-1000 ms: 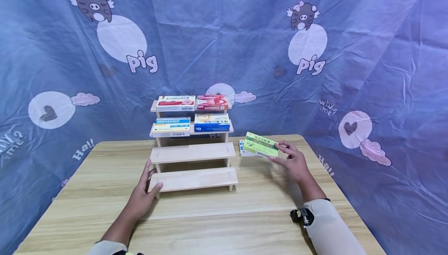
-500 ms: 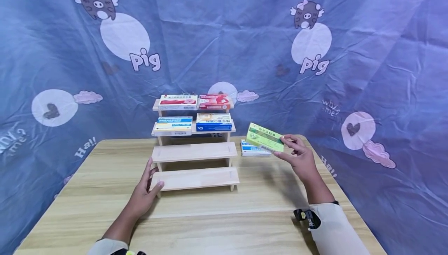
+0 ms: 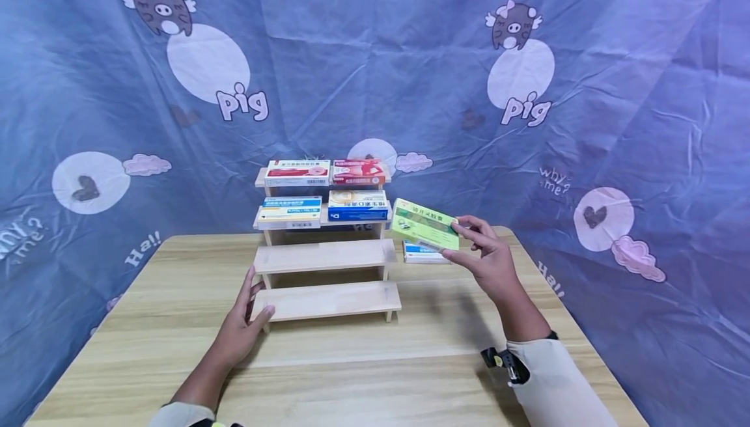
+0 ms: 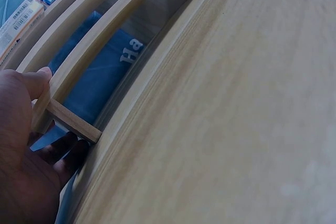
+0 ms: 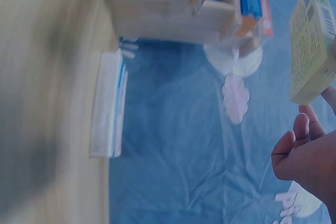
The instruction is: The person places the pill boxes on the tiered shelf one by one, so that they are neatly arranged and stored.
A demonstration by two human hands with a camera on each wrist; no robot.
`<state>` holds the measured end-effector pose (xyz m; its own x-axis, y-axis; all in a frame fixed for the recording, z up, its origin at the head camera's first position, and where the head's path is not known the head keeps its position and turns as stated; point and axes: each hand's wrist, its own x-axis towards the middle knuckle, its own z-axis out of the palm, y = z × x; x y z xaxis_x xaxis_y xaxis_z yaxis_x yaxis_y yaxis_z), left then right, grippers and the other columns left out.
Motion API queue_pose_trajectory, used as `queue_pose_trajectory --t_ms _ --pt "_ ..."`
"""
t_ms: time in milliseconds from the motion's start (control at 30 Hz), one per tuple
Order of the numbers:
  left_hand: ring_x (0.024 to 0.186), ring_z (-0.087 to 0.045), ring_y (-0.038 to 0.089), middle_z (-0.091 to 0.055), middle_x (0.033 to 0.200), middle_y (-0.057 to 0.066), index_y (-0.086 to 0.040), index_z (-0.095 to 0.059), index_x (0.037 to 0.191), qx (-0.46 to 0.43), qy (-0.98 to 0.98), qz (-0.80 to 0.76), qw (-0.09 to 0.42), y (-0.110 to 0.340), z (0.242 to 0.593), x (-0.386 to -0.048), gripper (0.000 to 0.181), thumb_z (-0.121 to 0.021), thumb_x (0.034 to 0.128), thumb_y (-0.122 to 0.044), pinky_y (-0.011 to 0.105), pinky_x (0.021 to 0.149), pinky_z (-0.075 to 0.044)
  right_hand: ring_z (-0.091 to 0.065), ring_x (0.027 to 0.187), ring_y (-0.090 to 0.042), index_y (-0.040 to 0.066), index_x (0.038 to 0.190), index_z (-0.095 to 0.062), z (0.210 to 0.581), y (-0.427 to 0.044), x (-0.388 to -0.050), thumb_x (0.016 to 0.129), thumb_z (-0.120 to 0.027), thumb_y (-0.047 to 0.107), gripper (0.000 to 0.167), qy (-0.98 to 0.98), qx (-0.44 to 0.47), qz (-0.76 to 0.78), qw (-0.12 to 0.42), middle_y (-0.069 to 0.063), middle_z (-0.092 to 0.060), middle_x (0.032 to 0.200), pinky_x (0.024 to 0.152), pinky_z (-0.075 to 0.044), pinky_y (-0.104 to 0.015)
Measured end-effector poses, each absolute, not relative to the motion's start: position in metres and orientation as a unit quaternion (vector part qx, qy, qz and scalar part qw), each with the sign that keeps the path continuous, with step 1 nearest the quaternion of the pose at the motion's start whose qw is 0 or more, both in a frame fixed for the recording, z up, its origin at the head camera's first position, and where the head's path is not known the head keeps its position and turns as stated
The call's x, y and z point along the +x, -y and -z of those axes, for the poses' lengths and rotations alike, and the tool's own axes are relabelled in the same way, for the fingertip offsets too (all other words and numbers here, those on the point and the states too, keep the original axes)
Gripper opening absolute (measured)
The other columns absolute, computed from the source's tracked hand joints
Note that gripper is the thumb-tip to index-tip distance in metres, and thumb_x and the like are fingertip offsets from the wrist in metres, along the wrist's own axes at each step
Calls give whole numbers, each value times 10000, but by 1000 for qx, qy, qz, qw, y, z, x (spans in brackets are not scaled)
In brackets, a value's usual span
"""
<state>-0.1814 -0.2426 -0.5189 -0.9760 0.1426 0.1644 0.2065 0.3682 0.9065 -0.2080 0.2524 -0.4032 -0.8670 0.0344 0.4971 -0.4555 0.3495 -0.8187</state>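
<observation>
My right hand [image 3: 492,264] pinches a green medicine box [image 3: 426,225] by its right end, between thumb and fingers. The box is tilted in the air, right of the wooden step rack [image 3: 328,300]. Its barcode side shows in the right wrist view. My left hand [image 3: 237,326] grips the rack's lower left corner; in the left wrist view its thumb [image 4: 39,81] lies on a step and other fingers [image 4: 68,156] reach round the leg. A blue-and-white medicine box [image 3: 426,256] lies on the table behind the green one, partly hidden by it.
On the rack's top step lie a white-and-red box [image 3: 297,172] and a pink-red box [image 3: 359,171]. The step below bears a blue-and-yellow box [image 3: 289,212] and a blue-and-white vitamin D box [image 3: 357,204]. A blue cloth [image 3: 375,75] hangs behind the wooden table [image 3: 328,381].
The green box in my right hand first rose and moved slightly right, then came left toward the rack. My left hand stays on the rack's corner.
</observation>
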Motion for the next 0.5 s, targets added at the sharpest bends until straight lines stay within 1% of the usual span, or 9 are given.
queue_pose_trajectory --t_ms 267,367,500 --pt "1626 -170 629 -242 1769 309 -406 129 1744 -106 827 551 27 242 517 -181 939 -582 1152 -243 804 1260 -199 -519 1313 -65 7 1423 -712 388 -222 -207 882 -869 -43 566 791 176 -547 210 -182 -576 1548 904 -402 -228" --pt "1622 -185 630 -239 1769 316 -389 128 1748 -105 829 549 28 242 517 -181 937 -579 1153 -236 785 1259 -226 -539 1330 -145 15 1414 -722 383 -207 -206 873 -878 -40 566 793 194 -538 208 -187 -585 1546 914 -416 -242" --pt "1618 -191 632 -236 1769 319 -391 126 1748 -103 831 547 29 242 518 -180 933 -577 1154 -240 781 1252 -243 -560 1379 -281 32 1414 -729 381 -187 -205 879 -883 -18 560 795 212 -531 204 -182 -599 1537 941 -436 -298"
